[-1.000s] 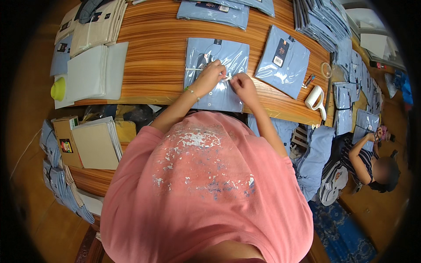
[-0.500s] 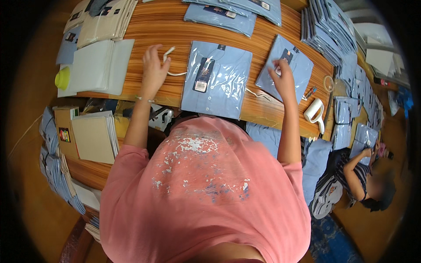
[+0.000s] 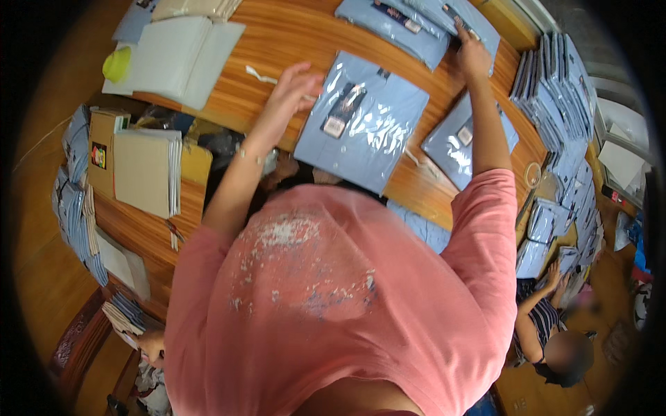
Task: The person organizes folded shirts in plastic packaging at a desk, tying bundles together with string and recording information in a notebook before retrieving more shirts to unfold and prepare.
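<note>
A folded blue shirt in a clear bag (image 3: 399,104) lies in front of me on the wooden table, a dark tag on its upper left. My left hand (image 3: 293,89) is at its left edge with fingers loosely spread, holding nothing; I cannot tell whether they touch the bag. A white cord (image 3: 260,75) lies beside that hand. Farther off, my right hand (image 3: 475,59) reaches to a bagged blue shirt (image 3: 485,31) at the far right, index finger stretched onto it near its label. Under my right forearm lies another bagged shirt (image 3: 451,142), partly hidden.
White sheets (image 3: 173,59) and a yellow-green object (image 3: 116,64) are at the far left. Cardboard sheets (image 3: 144,170) stand lower left. Stacked bagged shirts (image 3: 555,97) line the right edge, near a tape roll (image 3: 533,175). A person (image 3: 538,329) works at lower right.
My right hand has left the shirt on the right and gone to the far one. My left hand has moved right, toward the middle shirt. The whole view has turned.
</note>
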`<state>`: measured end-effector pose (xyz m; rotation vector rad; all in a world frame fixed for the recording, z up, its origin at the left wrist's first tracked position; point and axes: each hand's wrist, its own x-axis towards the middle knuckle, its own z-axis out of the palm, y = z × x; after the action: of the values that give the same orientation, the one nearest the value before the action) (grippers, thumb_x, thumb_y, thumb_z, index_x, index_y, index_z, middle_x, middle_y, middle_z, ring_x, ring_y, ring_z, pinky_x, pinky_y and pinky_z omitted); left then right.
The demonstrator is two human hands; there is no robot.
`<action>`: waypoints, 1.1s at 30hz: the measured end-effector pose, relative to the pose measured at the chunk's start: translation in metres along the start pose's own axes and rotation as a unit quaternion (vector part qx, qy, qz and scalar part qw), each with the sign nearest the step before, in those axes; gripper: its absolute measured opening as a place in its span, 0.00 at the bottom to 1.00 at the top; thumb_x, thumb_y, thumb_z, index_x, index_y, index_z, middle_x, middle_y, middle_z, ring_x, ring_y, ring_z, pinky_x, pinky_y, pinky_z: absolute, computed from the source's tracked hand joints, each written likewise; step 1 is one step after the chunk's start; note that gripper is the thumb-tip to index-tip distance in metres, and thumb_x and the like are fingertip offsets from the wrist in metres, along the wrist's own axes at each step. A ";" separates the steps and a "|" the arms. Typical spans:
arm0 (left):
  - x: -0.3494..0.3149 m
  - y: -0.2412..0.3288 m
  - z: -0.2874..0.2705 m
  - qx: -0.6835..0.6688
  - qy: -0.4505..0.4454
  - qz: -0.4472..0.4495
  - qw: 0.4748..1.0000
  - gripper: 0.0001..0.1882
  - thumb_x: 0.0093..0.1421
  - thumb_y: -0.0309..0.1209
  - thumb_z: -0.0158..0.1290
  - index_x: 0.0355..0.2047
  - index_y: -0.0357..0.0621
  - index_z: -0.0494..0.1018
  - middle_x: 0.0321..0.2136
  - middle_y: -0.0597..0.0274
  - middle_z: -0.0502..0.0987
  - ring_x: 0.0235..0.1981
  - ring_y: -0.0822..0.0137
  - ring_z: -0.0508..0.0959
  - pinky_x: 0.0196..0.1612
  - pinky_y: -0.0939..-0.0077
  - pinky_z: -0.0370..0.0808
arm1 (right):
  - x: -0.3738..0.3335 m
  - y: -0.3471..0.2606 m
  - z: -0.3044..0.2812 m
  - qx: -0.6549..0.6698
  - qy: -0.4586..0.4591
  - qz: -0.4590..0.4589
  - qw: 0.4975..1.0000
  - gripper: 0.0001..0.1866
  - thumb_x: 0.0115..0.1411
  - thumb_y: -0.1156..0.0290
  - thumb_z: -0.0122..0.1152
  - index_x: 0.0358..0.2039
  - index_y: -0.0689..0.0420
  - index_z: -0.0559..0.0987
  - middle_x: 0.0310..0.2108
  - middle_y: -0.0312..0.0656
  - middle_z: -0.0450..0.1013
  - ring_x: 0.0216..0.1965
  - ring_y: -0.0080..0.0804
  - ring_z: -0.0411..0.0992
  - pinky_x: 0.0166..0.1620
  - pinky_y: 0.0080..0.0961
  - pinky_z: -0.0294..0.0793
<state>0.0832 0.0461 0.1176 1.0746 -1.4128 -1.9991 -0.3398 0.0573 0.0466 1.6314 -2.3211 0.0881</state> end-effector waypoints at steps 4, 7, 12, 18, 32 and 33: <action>0.059 0.006 0.035 -0.070 -0.104 0.080 0.989 0.28 0.64 0.45 0.40 0.57 0.38 0.55 0.53 0.51 0.65 0.54 0.62 0.65 0.56 0.67 0.62 | -0.007 -0.013 -0.070 -0.016 -0.077 0.007 0.997 0.25 0.54 0.72 0.44 0.53 0.37 0.68 0.35 0.49 0.75 0.35 0.48 0.74 0.36 0.43 0.74; 0.138 -0.005 0.089 -0.292 -0.107 -0.029 0.950 0.35 0.59 0.49 0.46 0.59 0.40 0.50 0.55 0.52 0.59 0.56 0.59 0.62 0.58 0.66 0.59 | -0.019 -0.052 -0.123 -0.011 -0.109 0.008 0.994 0.25 0.53 0.72 0.45 0.52 0.39 0.69 0.33 0.52 0.75 0.34 0.49 0.74 0.36 0.44 0.73; 0.174 0.001 0.148 -0.227 -0.161 0.002 0.960 0.23 0.57 0.37 0.52 0.50 0.39 0.63 0.44 0.55 0.70 0.46 0.61 0.72 0.48 0.66 0.71 | -0.061 -0.102 -0.163 0.060 -0.140 -0.016 0.988 0.22 0.53 0.67 0.53 0.51 0.42 0.70 0.31 0.48 0.76 0.35 0.47 0.75 0.38 0.38 0.73; 0.113 0.049 0.111 -0.111 -0.273 -0.017 0.955 0.25 0.60 0.37 0.48 0.51 0.32 0.61 0.46 0.52 0.71 0.47 0.65 0.72 0.50 0.70 0.70 | -0.114 -0.009 -0.133 0.440 -0.001 0.188 0.878 0.32 0.57 0.54 0.54 0.58 0.56 0.61 0.48 0.49 0.68 0.48 0.37 0.69 0.49 0.30 0.67; 0.044 -0.080 -0.020 -0.166 -0.073 -0.096 0.979 0.19 0.60 0.27 0.47 0.50 0.31 0.62 0.42 0.56 0.72 0.41 0.70 0.73 0.44 0.80 0.70 | -0.221 -0.120 -0.072 0.771 -0.192 0.386 0.469 0.17 0.60 0.75 0.48 0.50 0.59 0.64 0.30 0.33 0.70 0.27 0.19 0.70 0.30 0.19 0.73; 0.041 -0.072 -0.017 -0.151 -0.101 -0.095 0.979 0.19 0.60 0.26 0.47 0.50 0.31 0.61 0.42 0.56 0.72 0.41 0.70 0.73 0.44 0.80 0.70 | -0.220 -0.119 -0.076 0.754 -0.197 0.385 0.494 0.18 0.60 0.75 0.49 0.51 0.60 0.64 0.29 0.33 0.70 0.27 0.18 0.69 0.29 0.18 0.72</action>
<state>0.0770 0.0322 0.0342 0.9192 -1.0810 -2.4251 -0.1452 0.2321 0.0431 0.4468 -3.1187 2.8484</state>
